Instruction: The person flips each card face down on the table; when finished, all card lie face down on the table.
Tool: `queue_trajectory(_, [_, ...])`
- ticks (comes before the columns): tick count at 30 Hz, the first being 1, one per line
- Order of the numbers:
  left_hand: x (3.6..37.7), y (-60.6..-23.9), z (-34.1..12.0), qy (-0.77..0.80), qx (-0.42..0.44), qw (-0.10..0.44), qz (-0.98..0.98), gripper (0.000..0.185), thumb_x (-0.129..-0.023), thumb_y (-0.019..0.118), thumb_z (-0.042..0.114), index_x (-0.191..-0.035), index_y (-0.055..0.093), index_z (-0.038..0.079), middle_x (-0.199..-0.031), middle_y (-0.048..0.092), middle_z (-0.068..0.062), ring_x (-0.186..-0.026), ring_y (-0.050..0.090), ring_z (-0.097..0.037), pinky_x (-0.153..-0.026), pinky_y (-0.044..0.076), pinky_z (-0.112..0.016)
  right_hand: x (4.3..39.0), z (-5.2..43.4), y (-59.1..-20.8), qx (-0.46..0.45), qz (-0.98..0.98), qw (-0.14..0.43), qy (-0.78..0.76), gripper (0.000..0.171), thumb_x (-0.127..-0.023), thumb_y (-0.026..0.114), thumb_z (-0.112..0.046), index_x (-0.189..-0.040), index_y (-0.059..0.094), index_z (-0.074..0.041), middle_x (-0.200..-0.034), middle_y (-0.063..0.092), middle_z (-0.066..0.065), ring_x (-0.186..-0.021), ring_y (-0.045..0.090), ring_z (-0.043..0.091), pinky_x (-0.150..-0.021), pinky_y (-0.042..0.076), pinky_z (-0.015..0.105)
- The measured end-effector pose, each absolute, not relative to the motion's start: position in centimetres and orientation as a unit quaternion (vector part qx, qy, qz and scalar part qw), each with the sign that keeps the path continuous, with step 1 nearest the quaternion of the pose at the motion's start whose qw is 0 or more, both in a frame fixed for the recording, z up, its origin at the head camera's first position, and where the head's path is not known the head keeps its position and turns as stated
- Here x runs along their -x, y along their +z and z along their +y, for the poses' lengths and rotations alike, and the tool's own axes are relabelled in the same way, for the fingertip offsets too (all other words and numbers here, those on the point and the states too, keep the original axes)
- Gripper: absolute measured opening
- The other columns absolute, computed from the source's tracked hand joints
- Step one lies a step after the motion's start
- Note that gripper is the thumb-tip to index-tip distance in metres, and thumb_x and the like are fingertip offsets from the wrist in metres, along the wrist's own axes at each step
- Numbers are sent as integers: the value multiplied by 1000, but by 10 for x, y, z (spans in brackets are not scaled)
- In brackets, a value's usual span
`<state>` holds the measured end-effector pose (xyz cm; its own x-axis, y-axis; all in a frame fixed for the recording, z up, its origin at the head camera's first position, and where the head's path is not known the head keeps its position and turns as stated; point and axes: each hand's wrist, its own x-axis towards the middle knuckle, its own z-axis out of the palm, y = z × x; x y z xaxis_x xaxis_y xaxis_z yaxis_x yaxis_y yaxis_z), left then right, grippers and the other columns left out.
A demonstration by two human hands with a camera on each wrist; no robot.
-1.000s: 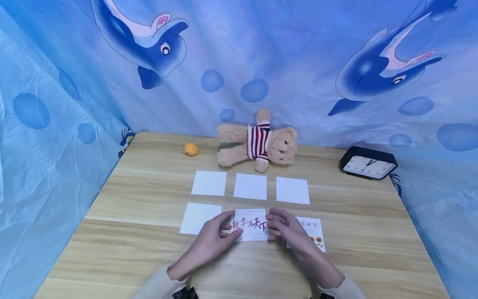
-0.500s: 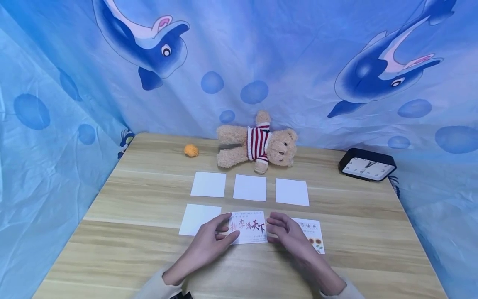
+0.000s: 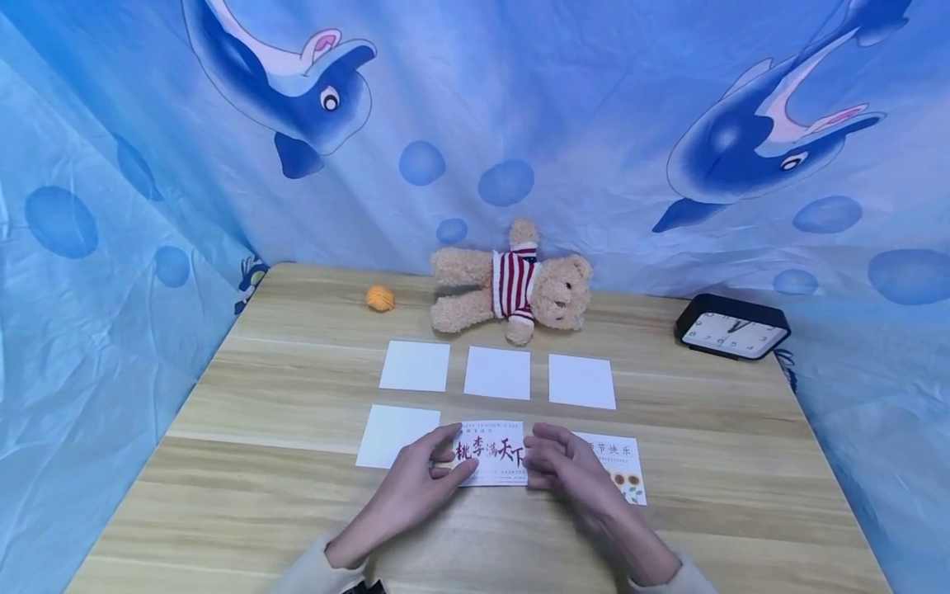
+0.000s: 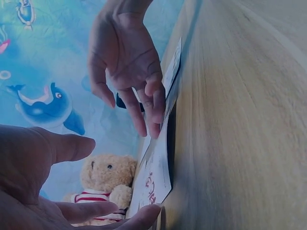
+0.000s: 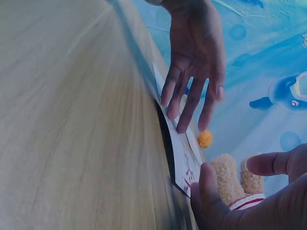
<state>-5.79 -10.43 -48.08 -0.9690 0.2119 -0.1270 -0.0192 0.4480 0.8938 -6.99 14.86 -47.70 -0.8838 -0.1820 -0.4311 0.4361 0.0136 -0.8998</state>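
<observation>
A white card with dark red brush-style characters lies in front of me, between my hands. My left hand is at its left edge, with thumb and index finger apart and the fingertips right at the card. On the other side, my right hand has its relaxed fingers at the right edge. Both wrist views show loosely extended fingers and a dark shadow under the card's near edge. A second card, printed with sunflowers and characters, is partly hidden behind my right hand.
Several blank white cards lie around, including one at front left and one at back middle. Farther back are an orange yarn ball, a teddy bear on its side and a black clock. A blue dolphin curtain encloses the table.
The red-lettered card has shifted slightly left and toward me. My right hand has moved a little left to its edge, uncovering more of the sunflower card. My left hand has barely moved.
</observation>
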Motion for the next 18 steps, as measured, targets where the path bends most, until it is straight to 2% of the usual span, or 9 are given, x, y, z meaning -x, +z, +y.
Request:
queue_trajectory(4, [57,-480,-104,520,-57,108,845,68,-95,76,39,-146,55,1,-139,62,-29,-113,73,-35,-86,65,-28,69,147,-479,-106,680,213,-694,58,-102,62,-14,-151,40,7,-148,54,31,-113,69,26,-85,66,36])
queue_trajectory(11, [56,-481,-104,521,-53,102,846,66,-94,77,39,-146,57,3,-140,63,-27,-113,72,-34,-87,65,-29,69,143,-479,-109,682,202,-694,60,-98,66,-13,-150,42,6,-146,56,32,-119,68,31,-89,65,40])
queue_trajectory(18, [56,-482,-103,507,-56,99,854,66,-94,77,41,-145,57,5,-138,65,-25,-112,73,-31,-88,65,-30,67,137,-475,-111,678,205,-697,62,-99,65,-11,-153,39,5,-142,58,31,-117,69,28,-93,64,37])
